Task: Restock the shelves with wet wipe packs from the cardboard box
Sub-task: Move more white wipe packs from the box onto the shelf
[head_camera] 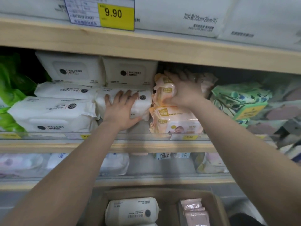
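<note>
Five spread fingers of left hand (121, 110) pressed flat on white pack (140, 103), middle shelf (114, 145). Right hand (182, 90) just beside, fingers curled round small orange pack (164, 92), held above stacked orange packs (175, 121). More white packs (53, 111) stacked left, green packs (9, 88) beyond, patterned green pack (241, 100) right. Below, cardboard box (218, 207) holding white pack and pink packs (195, 212). Yellow price tag (116, 16) reading 9.90 on upper shelf.
</note>
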A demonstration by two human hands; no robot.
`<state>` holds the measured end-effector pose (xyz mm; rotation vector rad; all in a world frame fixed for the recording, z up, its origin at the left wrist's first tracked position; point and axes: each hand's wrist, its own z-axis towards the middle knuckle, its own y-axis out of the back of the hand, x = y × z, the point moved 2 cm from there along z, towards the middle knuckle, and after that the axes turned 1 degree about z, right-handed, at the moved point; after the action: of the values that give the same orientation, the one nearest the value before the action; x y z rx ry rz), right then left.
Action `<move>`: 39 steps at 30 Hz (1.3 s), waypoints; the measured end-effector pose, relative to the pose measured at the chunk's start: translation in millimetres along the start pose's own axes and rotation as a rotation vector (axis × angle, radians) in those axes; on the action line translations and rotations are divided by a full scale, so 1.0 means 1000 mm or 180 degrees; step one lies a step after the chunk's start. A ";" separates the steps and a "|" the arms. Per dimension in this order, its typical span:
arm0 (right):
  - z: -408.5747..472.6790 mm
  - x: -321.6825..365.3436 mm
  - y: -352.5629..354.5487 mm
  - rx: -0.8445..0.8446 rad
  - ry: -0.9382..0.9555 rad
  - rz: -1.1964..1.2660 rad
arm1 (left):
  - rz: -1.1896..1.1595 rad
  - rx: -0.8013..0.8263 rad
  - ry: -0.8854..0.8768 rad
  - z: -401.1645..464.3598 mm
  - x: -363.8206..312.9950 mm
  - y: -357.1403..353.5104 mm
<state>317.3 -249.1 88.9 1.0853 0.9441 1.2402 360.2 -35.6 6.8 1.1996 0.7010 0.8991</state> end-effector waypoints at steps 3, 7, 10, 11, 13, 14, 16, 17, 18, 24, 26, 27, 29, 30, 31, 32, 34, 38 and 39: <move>-0.003 -0.002 0.003 -0.0057 0.0029 0.0190 | 0.0067 0.0051 0.0033 0.001 -0.002 -0.001; -0.026 0.003 0.011 -0.0359 0.0238 0.0533 | -0.0502 -0.0035 0.0062 -0.019 -0.018 0.009; -0.074 0.010 0.002 -0.0696 0.0602 0.0838 | -0.1415 -0.0216 -0.0191 -0.071 -0.034 0.009; -0.097 0.014 -0.004 -0.0756 0.0674 0.1050 | -0.1591 -0.0211 -0.0253 -0.094 -0.037 0.006; -0.144 0.028 -0.019 -0.0645 0.0696 0.1574 | -0.1891 -0.0080 -0.0207 -0.145 -0.038 -0.005; -0.168 0.036 -0.028 -0.0453 0.0664 0.1829 | -0.2018 0.0070 -0.0094 -0.171 -0.037 -0.014; -0.215 0.054 -0.047 0.0078 0.0644 0.2150 | -0.2085 0.0473 0.0132 -0.221 -0.031 -0.032; -0.237 0.063 -0.057 0.0331 0.0649 0.2210 | -0.2023 0.0701 0.0188 -0.243 -0.027 -0.039; -0.259 0.070 -0.067 0.0543 0.0664 0.2245 | -0.1966 0.0907 0.0248 -0.263 -0.023 -0.044; -0.357 0.101 -0.117 0.1403 0.1031 0.2078 | -0.1837 0.1357 0.0502 -0.360 -0.012 -0.035; -0.368 0.105 -0.131 0.1708 0.1138 0.1816 | -0.1673 0.1512 0.0505 -0.385 -0.008 -0.042; -0.368 0.107 -0.137 0.1747 0.1168 0.1663 | -0.1598 0.1578 0.0517 -0.394 -0.006 -0.048; -0.362 0.111 -0.150 0.1828 0.1212 0.1390 | -0.1453 0.1652 0.0564 -0.404 -0.003 -0.061; -0.359 0.112 -0.157 0.1943 0.1255 0.1215 | -0.1420 0.1644 0.0600 -0.406 -0.002 -0.065; -0.356 0.114 -0.163 0.2046 0.1342 0.1039 | -0.1393 0.1653 0.0641 -0.407 -0.002 -0.068; -0.356 0.116 -0.169 0.2102 0.1460 0.0884 | -0.1363 0.1679 0.0651 -0.408 -0.002 -0.070; -0.355 0.115 -0.177 0.2129 0.1612 0.0703 | -0.1347 0.1725 0.0630 -0.408 -0.002 -0.073; -0.334 0.112 -0.180 0.2229 0.1382 0.0716 | -0.1401 0.1726 0.0611 -0.406 -0.002 -0.074; -0.326 0.114 -0.180 0.2266 0.1330 0.0712 | -0.1413 0.1720 0.0617 -0.406 -0.002 -0.074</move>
<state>59.7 -100.4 -161.9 1.5407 1.7024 1.3784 30.0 146.7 -160.8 1.3550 1.3672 0.4623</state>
